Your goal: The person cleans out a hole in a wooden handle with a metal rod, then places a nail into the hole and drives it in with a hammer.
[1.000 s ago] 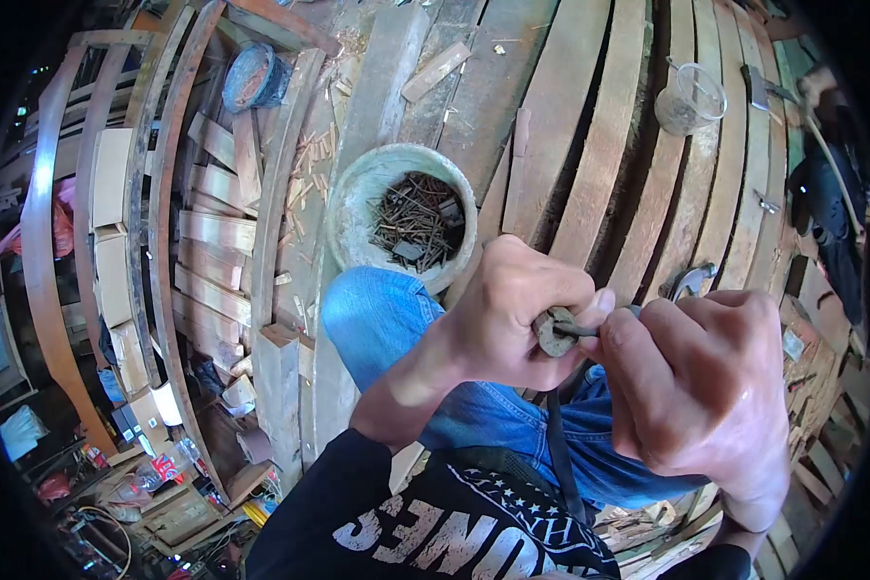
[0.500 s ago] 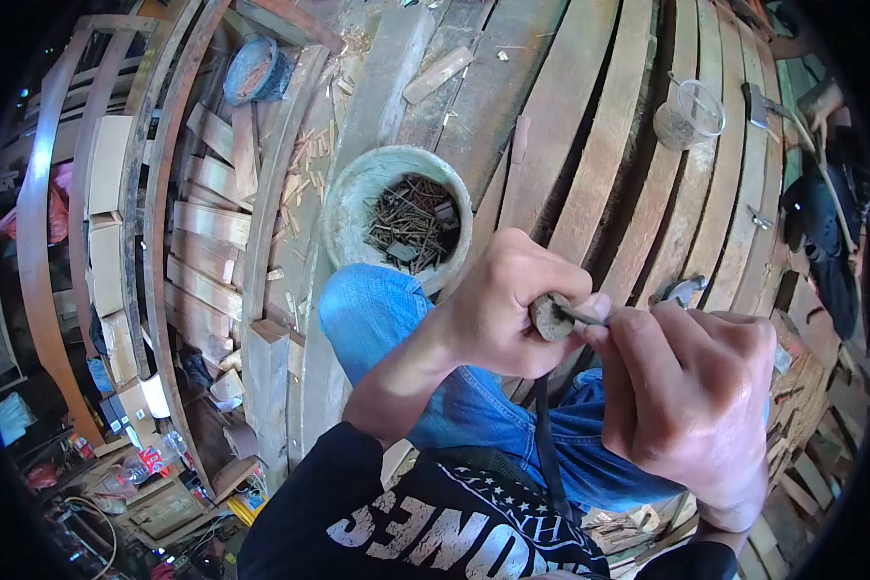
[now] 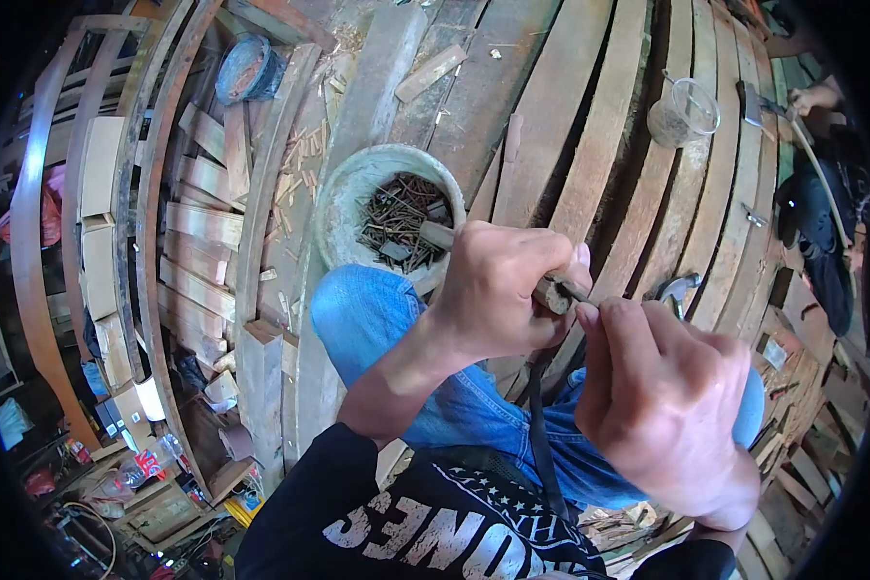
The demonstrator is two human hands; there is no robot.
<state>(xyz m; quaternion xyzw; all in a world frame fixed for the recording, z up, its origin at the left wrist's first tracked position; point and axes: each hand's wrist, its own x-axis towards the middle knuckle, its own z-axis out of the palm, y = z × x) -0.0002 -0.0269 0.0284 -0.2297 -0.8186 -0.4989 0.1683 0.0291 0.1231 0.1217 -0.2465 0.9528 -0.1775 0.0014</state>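
My left hand (image 3: 501,285) is closed around a short round wooden stick (image 3: 437,235), whose far end juts out past the knuckles. The stick's near end shows beside my thumb, with a thin dark piece (image 3: 577,294) lying against it. Fingers of my right hand (image 3: 672,401) pinch the outer tip of that thin piece; its exact kind cannot be made out. Both hands are over my lap. Behind the left hand stands a pale, stained bucket (image 3: 341,208) with many rusty nails (image 3: 401,215) in it.
A clear plastic cup (image 3: 683,114) and a hammer (image 3: 683,287) rest on the planks. At the far right, another person's hand (image 3: 817,97) is near a hatchet (image 3: 750,103). A blue bucket (image 3: 251,70) stands at upper left, near wood offcuts (image 3: 203,224).
The wooden stick has tilted, so its far end now shows over the bucket and its near end is seen less squarely. My right hand has shifted slightly left and down, still pinching.
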